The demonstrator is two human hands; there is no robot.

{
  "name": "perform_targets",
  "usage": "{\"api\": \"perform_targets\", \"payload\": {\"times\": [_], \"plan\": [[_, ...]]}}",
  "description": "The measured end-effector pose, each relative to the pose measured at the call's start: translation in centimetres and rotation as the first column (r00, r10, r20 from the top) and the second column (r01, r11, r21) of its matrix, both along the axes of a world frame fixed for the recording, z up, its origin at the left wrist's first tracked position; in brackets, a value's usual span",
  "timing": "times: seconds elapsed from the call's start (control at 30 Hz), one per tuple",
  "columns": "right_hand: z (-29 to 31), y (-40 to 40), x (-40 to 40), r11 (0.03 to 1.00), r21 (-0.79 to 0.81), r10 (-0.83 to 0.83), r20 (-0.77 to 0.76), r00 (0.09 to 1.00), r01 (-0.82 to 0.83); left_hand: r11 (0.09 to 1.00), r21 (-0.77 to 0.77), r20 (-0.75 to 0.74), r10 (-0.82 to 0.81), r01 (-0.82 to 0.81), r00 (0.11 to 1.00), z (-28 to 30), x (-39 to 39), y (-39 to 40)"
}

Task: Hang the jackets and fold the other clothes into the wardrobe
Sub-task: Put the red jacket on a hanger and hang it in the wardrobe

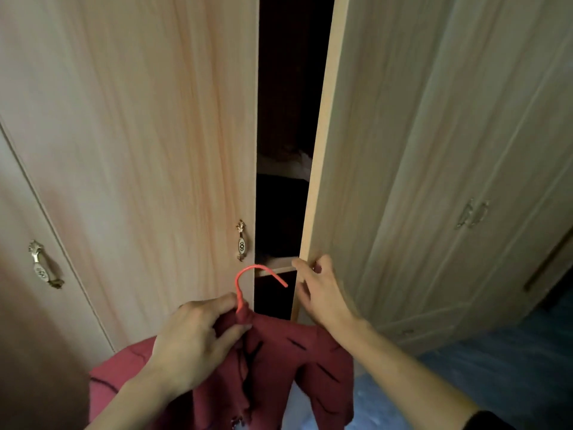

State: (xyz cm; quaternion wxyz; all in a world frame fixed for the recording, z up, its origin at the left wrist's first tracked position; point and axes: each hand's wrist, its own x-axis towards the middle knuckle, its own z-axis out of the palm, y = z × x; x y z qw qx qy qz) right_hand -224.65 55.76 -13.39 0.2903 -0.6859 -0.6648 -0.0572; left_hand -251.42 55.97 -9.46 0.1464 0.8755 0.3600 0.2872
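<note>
Wardrobe doors [139, 135] — pale matt wood-grain laminate; handles [241, 244] metallic (ornate); jacket [279, 352] soft red cloth; hanger [248, 276] smooth plastic.

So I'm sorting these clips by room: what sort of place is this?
Most likely a bedroom at home. A tall wooden wardrobe with ornate handles fills the view, one door partly open, and the left hand holds a red jacket on a hanger.

- We saw the wardrobe [155, 119] with one door [356, 135] partly open on a dark inside.
- We made out an upper shelf [280, 171] bearing something pale, too dim to name.
- A lower shelf [276, 262] showed its bare front edge.
</note>
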Motion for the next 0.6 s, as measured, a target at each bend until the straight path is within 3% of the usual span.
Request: {"api": "perform_targets", "payload": {"times": [0.3, 0.6], "plan": [[1.2, -9.7, 3.7, 0.992, -0.011, -0.127, 0.137, 0.982, 0.129, 0.986, -0.038, 0.001, -0.165, 0.165, 0.986, -0.1, 5.8, -3.8], [1.2, -17.9, 9.8, 0.973, 0.065, -0.227, 0.079, 0.971, 0.222, 0.942, -0.059, 0.031, -0.328, 0.33, 0.944, 0.2, 12.6, -7.2]]}}
